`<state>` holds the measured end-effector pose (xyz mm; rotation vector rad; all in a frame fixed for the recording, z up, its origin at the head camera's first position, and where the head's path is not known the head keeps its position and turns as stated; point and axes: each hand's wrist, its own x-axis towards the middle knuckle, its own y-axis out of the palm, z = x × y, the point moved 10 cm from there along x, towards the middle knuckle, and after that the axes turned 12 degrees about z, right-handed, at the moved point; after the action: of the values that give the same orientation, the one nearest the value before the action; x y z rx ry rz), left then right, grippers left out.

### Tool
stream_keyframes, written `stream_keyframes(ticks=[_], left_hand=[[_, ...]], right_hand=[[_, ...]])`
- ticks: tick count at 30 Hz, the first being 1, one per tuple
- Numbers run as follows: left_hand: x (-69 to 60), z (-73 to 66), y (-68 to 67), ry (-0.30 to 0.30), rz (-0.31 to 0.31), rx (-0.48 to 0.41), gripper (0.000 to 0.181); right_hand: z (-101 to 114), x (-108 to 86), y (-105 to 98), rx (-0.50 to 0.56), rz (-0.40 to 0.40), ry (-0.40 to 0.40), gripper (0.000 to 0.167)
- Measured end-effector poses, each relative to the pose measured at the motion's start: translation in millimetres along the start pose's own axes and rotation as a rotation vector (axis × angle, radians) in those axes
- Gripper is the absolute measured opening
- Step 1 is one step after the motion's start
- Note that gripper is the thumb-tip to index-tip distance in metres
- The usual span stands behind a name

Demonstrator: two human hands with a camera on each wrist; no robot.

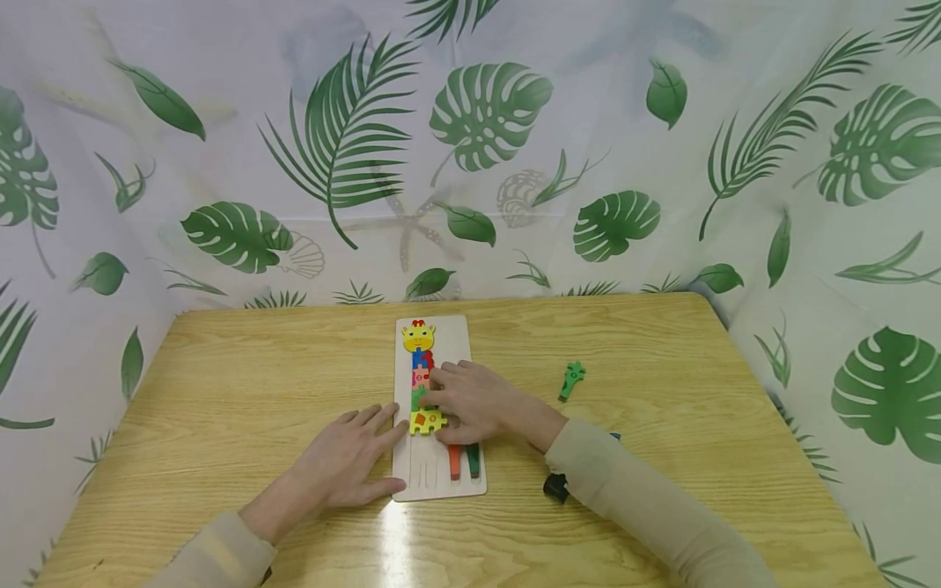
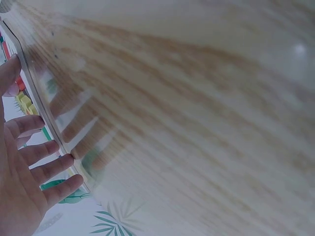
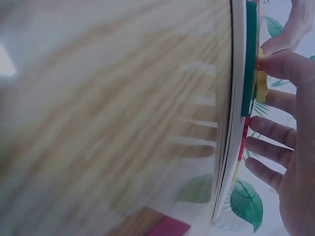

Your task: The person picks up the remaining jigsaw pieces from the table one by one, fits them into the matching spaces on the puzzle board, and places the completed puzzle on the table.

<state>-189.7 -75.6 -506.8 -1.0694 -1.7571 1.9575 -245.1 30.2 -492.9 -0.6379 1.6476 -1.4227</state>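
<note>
A pale wooden puzzle board (image 1: 452, 333) lies on the table, bearing a giraffe head piece (image 1: 418, 337) and a column of coloured pieces below it. My right hand (image 1: 478, 400) reaches over the board and pinches a yellow puzzle piece (image 1: 428, 422) between thumb and index finger. In the right wrist view that yellow piece (image 3: 262, 84) stands a little above the board's surface. With fingers spread, my left hand (image 1: 345, 461) rests along the board's left edge; the left wrist view shows its fingertips at the rim. My right hand partly hides the green piece (image 1: 419, 399).
An orange strip (image 1: 454, 463) and a dark green strip (image 1: 474, 461) lie at the board's lower right. On the table to the right is a green giraffe-shaped piece (image 1: 571, 381). A black object (image 1: 555, 488) and a blue piece (image 1: 615, 436) show beside the right sleeve.
</note>
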Motion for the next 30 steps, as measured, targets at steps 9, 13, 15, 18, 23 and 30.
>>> stream_keyframes(ticks=[9, 13, 15, 18, 23, 30], left_hand=[[0.2, 0.0, 0.4, -0.004, 0.006, 0.000, 0.081], [0.4, -0.1, 0.6, 0.000, 0.005, -0.008, 0.080], [0.6, 0.0, 0.8, 0.002, 0.004, -0.011, 0.080], [0.7, -0.1, 0.9, 0.001, 0.005, -0.010, 0.081], [0.7, -0.3, 0.7, 0.000, 0.005, -0.003, 0.080], [0.4, -0.4, 0.6, 0.000, 0.006, -0.003, 0.081]], right_hand=[[-0.6, 1.3, 2.6, -0.004, -0.001, -0.001, 0.051], [-0.8, 0.9, 2.5, -0.004, -0.003, 0.002, 0.052], [-0.8, 0.8, 2.3, -0.005, -0.002, 0.003, 0.053], [-0.7, 0.8, 1.8, -0.013, -0.007, 0.001, 0.054], [-0.8, 0.9, 0.6, -0.028, -0.018, 0.002, 0.055], [-0.2, -2.8, -4.3, 0.014, -0.008, 0.017, 0.060]])
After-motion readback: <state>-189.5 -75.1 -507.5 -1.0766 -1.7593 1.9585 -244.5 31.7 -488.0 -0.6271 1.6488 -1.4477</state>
